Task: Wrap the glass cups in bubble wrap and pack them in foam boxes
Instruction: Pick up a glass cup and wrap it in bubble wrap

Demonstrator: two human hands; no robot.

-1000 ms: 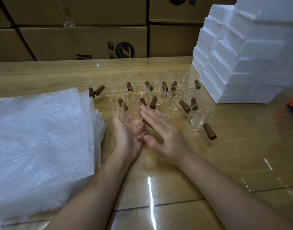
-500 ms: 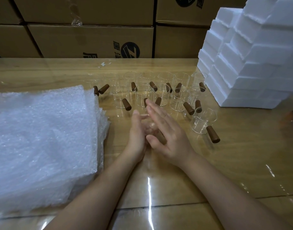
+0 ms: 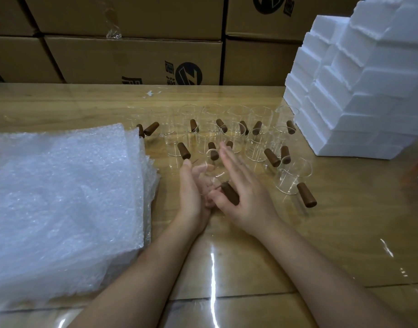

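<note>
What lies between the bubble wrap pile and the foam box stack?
Head view: a cluster of glass cups with brown handles on the table, and nearer, the left hand and right hand holding one cup between them.

Table [image 3: 345, 233], near edge to far.

Left: bubble wrap [image 3: 61, 197] stacked flat on the table, running off the left edge of view.

Centre, far half: glass cups [image 3: 236, 136] standing in rough rows, just right of the wrap's far corner.

Far right: foam boxes [image 3: 359, 91] stacked in steps on the table, just beside the rows.

1 lone cup [image 3: 292, 176] stands nearer than the rows, at their right end, in front of the foam.

Centre: left hand [image 3: 191, 197] and right hand [image 3: 246, 197] just in front of the rows, 1 held cup [image 3: 211, 177] between the palms.

Behind the table: cardboard boxes [image 3: 132, 60], 2 tiers in view.
</note>
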